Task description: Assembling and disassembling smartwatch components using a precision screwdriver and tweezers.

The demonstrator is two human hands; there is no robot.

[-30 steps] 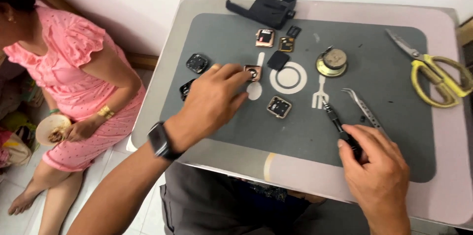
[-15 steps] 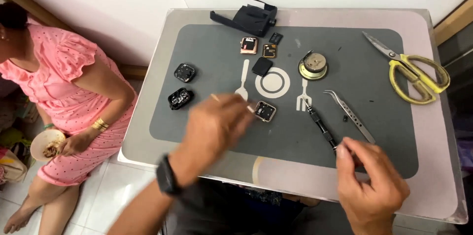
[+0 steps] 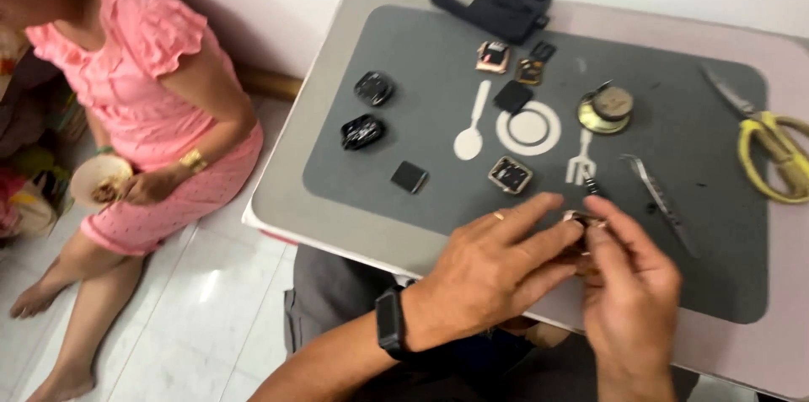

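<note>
Between both hands [image 3: 573,263], small part [image 3: 581,221], mostly hidden

A small square metallic part [image 3: 581,222] sits pinched between the fingertips of the left hand [image 3: 497,271] and the right hand [image 3: 628,284]; only its upper edge and one corner show, light brown to silver in colour, the remainder being hidden by the fingers; its face and tilt cannot be read; it is held just above the near edge of the grey mat [image 3: 725,267], close in front of a similar square part [image 3: 510,174] lying flat on that mat.
</note>
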